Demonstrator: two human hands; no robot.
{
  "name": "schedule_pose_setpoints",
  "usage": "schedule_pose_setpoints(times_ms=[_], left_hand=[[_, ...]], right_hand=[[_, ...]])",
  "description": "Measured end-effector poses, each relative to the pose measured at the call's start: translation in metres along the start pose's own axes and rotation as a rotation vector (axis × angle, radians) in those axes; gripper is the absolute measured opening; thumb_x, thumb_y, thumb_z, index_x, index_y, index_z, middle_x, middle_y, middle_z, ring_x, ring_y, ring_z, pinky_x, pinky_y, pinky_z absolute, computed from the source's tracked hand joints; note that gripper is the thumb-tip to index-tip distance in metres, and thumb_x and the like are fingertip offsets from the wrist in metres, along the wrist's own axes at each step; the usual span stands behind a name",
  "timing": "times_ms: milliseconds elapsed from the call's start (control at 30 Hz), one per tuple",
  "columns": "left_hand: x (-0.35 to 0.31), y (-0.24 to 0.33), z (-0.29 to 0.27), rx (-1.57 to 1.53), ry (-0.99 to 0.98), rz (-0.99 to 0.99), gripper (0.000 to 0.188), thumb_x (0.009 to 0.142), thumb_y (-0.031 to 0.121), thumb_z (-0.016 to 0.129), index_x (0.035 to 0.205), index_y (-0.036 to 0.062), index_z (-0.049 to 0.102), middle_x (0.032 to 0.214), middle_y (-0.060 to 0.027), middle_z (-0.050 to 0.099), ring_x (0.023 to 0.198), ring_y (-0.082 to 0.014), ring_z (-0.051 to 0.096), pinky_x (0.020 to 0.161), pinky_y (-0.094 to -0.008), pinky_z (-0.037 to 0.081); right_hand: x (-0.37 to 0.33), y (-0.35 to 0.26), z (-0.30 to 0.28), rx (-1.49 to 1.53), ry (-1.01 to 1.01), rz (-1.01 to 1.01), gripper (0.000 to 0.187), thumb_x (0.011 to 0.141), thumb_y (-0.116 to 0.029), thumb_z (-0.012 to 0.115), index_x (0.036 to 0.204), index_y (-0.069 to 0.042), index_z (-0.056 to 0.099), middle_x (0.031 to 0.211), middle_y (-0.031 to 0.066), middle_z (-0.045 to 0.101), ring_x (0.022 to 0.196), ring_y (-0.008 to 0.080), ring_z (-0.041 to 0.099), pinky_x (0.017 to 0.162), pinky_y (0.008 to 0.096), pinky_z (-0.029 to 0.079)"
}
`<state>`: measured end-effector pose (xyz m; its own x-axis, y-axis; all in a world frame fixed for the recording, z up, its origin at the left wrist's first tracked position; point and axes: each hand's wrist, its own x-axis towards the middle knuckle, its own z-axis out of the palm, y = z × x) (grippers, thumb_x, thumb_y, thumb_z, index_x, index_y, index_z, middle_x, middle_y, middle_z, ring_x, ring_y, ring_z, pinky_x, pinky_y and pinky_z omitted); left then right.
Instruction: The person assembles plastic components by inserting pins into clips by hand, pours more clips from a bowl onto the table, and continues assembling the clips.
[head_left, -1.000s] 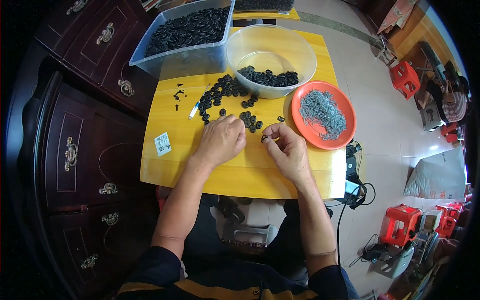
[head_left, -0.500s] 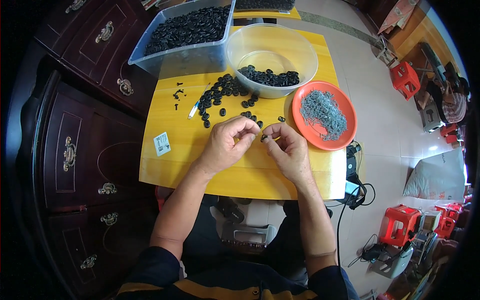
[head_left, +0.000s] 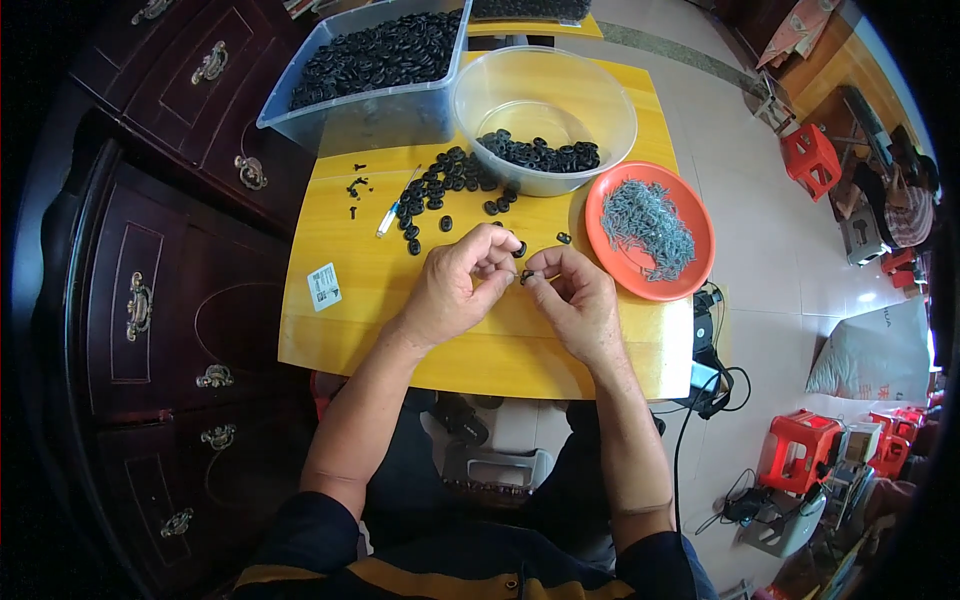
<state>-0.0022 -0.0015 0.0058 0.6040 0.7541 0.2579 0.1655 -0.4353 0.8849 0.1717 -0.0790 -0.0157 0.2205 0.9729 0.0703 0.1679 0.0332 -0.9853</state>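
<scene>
Far left of the fingers, past the edge of a yellow table, a dark cabinet. Nearer, left of the left wrist, a white sticker; farther ahead, small black bits and a bluish tub heaped with black. Ahead and left of the fingertips, a thin-shafted tool, beside loose black ovals. At the left hand, thumb and forefinger brought nearly together; cannot tell whether grasping anything. Pinched between right thumb and forefinger, just beside the left fingertips, a small black piece. Well ahead, a clear bowl of black ovals. Just ahead of the right hand, one lone oval; to its right, an orange plate of grey screws.
</scene>
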Motion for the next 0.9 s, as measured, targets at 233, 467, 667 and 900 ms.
schedule_pose_setpoints(times_ms=[233, 467, 667, 900], left_hand=[[0.000, -0.002, 0.001, 0.003, -0.006, 0.016, 0.029, 0.086, -0.008, 0.067, 0.112, 0.0017, 0.058, 0.086, -0.0029, 0.068, 0.078, -0.0094, 0.065, 0.074, -0.0261, 0.053], [0.000, 0.002, 0.002, 0.053, 0.005, 0.015, 0.027, 0.084, -0.008, 0.067, 0.109, 0.0013, 0.059, 0.084, -0.0032, 0.068, 0.077, -0.0100, 0.066, 0.074, -0.0266, 0.054], [0.001, 0.001, -0.003, 0.022, -0.017, 0.005, 0.035, 0.083, -0.008, 0.068, 0.116, 0.0016, 0.060, 0.086, -0.0029, 0.068, 0.076, -0.0097, 0.065, 0.073, -0.0263, 0.054], [0.001, -0.014, -0.028, 0.381, 0.158, -0.056, 0.031, 0.083, -0.005, 0.069, 0.112, 0.0060, 0.067, 0.089, -0.0044, 0.067, 0.069, -0.0144, 0.063, 0.068, -0.0279, 0.053]], right_hand=[[-0.001, -0.005, 0.001, -0.028, -0.008, 0.024, 0.014, 0.086, -0.003, 0.069, 0.101, -0.003, 0.067, 0.081, 0.0034, 0.071, 0.061, 0.0066, 0.062, 0.059, 0.0257, 0.051], [-0.002, -0.011, 0.007, -0.114, 0.039, -0.040, 0.014, 0.085, -0.002, 0.070, 0.099, -0.004, 0.067, 0.078, 0.0048, 0.071, 0.060, 0.0086, 0.063, 0.058, 0.0263, 0.051], [0.000, -0.001, 0.007, -0.089, 0.032, -0.042, 0.017, 0.085, -0.003, 0.071, 0.102, -0.003, 0.067, 0.079, 0.0049, 0.070, 0.059, 0.0075, 0.062, 0.058, 0.0261, 0.051], [0.005, 0.000, -0.006, 0.098, 0.069, 0.035, 0.016, 0.092, -0.006, 0.068, 0.107, -0.001, 0.068, 0.084, -0.0024, 0.066, 0.064, 0.0025, 0.053, 0.060, 0.0215, 0.047]])
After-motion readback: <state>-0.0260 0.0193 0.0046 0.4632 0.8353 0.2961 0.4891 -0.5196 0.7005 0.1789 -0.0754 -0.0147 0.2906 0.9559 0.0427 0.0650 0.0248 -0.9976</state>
